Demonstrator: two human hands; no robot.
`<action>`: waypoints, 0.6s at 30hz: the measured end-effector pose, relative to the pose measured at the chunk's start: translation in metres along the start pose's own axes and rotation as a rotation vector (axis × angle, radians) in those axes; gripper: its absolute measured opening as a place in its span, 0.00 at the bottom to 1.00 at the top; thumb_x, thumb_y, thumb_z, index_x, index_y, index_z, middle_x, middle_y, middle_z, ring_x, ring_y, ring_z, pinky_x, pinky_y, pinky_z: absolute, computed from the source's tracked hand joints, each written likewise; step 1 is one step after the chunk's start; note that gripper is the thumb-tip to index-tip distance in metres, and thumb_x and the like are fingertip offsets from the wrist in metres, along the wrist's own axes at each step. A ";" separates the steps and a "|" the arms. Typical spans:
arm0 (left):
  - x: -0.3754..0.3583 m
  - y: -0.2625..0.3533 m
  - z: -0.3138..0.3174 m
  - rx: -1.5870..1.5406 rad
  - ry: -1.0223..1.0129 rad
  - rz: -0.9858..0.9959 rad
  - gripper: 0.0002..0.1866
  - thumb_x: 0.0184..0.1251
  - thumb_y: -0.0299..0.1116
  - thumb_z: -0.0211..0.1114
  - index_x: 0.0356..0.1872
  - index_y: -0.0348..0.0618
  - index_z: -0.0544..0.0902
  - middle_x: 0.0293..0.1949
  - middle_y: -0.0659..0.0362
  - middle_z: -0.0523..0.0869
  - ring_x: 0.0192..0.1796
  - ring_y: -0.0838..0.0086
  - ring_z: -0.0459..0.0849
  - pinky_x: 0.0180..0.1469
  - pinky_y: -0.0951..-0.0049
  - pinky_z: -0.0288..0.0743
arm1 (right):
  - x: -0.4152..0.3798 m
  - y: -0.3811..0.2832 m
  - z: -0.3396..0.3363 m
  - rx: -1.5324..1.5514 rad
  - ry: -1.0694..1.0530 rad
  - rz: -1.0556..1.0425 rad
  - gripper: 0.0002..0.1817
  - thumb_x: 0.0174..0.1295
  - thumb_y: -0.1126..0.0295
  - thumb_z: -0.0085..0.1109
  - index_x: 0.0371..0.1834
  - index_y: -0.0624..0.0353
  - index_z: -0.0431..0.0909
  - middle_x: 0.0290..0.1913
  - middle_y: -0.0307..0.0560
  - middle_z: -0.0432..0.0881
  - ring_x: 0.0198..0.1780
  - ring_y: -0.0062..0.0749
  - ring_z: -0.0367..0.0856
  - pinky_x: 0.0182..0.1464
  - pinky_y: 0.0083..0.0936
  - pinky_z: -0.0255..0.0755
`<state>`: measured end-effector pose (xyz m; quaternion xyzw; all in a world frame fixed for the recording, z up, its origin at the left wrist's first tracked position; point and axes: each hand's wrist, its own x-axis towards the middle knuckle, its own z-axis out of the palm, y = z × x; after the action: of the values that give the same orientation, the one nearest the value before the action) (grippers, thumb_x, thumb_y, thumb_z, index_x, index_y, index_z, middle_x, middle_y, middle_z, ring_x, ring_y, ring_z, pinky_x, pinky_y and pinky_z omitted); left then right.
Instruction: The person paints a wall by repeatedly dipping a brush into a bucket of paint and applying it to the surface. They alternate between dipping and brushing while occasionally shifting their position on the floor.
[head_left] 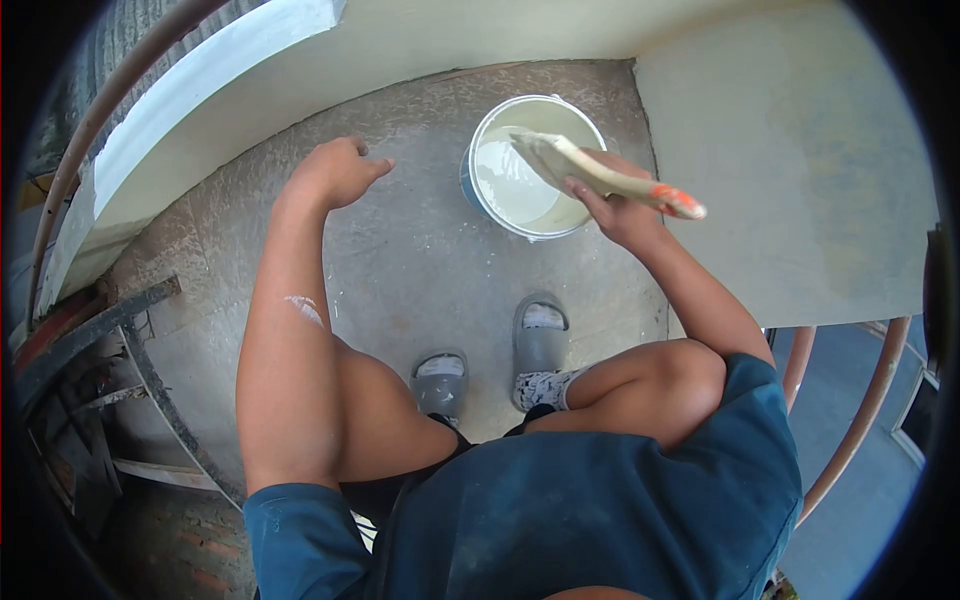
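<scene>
My right hand (622, 200) is closed round the handle of a wide paintbrush (590, 170), whose end is orange. The bristles are pale with paint and hang over the open mouth of a white bucket (474, 190). White liquid paint (515, 190) lies inside the bucket, which stands on the floor. My left hand (345, 172) is held in the air left of the bucket, touching nothing, with a finger pointing out and the others partly curled. A white paint smear marks my left forearm.
A low curved wall (400, 60) runs along the back and left. A grey wall (780, 180) rises at the right. Metal railings (865, 410) flank both sides, and a dark metal frame (150, 350) is at the left. My sandalled feet (542, 345) are on the paint-spotted floor (390, 270).
</scene>
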<state>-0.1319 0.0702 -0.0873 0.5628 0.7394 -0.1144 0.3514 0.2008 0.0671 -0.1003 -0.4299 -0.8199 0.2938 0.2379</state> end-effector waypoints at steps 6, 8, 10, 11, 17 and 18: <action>0.005 0.008 0.002 -0.001 -0.016 0.025 0.33 0.60 0.50 0.60 0.60 0.34 0.75 0.60 0.44 0.76 0.64 0.55 0.74 0.65 0.61 0.66 | -0.007 0.011 0.013 0.006 -0.168 0.115 0.17 0.57 0.70 0.64 0.49 0.63 0.79 0.42 0.53 0.83 0.42 0.38 0.83 0.43 0.31 0.77; 0.006 0.009 0.004 0.014 -0.026 0.016 0.33 0.60 0.50 0.60 0.60 0.34 0.75 0.60 0.44 0.76 0.64 0.55 0.74 0.65 0.61 0.66 | -0.005 0.001 0.001 0.077 -0.137 0.180 0.17 0.57 0.70 0.64 0.49 0.63 0.79 0.42 0.52 0.83 0.42 0.38 0.83 0.43 0.30 0.77; 0.007 0.009 0.005 0.024 -0.028 0.000 0.33 0.60 0.50 0.60 0.60 0.34 0.74 0.60 0.44 0.76 0.64 0.55 0.74 0.65 0.61 0.66 | -0.002 -0.005 -0.008 0.089 -0.100 0.127 0.17 0.58 0.70 0.64 0.50 0.62 0.78 0.41 0.51 0.83 0.43 0.37 0.83 0.44 0.30 0.77; 0.008 0.008 0.005 0.031 -0.017 0.008 0.33 0.60 0.50 0.60 0.60 0.34 0.74 0.60 0.44 0.76 0.64 0.55 0.74 0.65 0.61 0.66 | -0.004 -0.003 -0.004 0.089 -0.099 0.124 0.17 0.58 0.70 0.64 0.50 0.62 0.78 0.41 0.51 0.83 0.43 0.37 0.83 0.44 0.30 0.77; 0.019 0.010 0.010 0.007 0.018 0.062 0.34 0.58 0.52 0.62 0.57 0.32 0.76 0.56 0.40 0.78 0.61 0.53 0.76 0.63 0.63 0.67 | -0.014 0.020 0.016 -0.004 -0.133 0.168 0.17 0.60 0.69 0.63 0.51 0.64 0.78 0.45 0.53 0.82 0.46 0.38 0.83 0.48 0.31 0.76; 0.016 0.012 0.012 0.011 0.032 0.071 0.34 0.58 0.52 0.62 0.57 0.32 0.76 0.56 0.40 0.78 0.61 0.53 0.76 0.63 0.63 0.67 | -0.014 0.015 0.017 0.078 -0.034 0.182 0.17 0.61 0.68 0.62 0.52 0.63 0.77 0.47 0.53 0.82 0.45 0.38 0.83 0.49 0.31 0.76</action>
<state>-0.1179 0.0794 -0.1040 0.5923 0.7240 -0.0966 0.3402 0.2052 0.0575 -0.1247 -0.4880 -0.7693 0.3533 0.2127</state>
